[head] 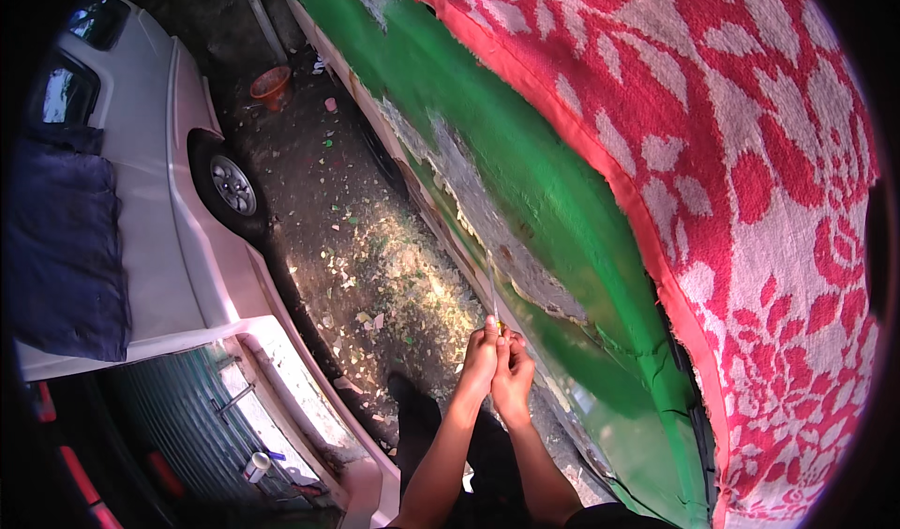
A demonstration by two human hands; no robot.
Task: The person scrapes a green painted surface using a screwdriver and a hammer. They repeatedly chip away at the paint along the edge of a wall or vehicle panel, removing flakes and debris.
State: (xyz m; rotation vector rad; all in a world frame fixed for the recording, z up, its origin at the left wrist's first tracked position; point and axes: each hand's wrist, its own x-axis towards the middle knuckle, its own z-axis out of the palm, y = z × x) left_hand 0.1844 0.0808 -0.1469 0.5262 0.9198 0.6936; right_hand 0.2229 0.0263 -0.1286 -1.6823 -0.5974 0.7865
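Observation:
Both my hands meet low in the centre, on one slim tool (495, 303) with a yellow part at its handle and a thin metal shaft, seemingly a screwdriver. My left hand (479, 360) and my right hand (515, 374) are closed around its handle, side by side. The shaft points away from me to the lower side of a green vehicle body panel (562, 184). Beside its tip lies a long bare grey patch (485, 199) with ragged, flaking edges. Whether the tip touches the panel cannot be told.
A red and white floral blanket (745, 142) covers the vehicle's upper right. A pale pickup truck (151, 206) stands at left, with a dark cloth (63, 248) over it and a can (257, 466) in its bed. Paint chips (401, 276) litter the ground; an orange basin (271, 85) stands farther off.

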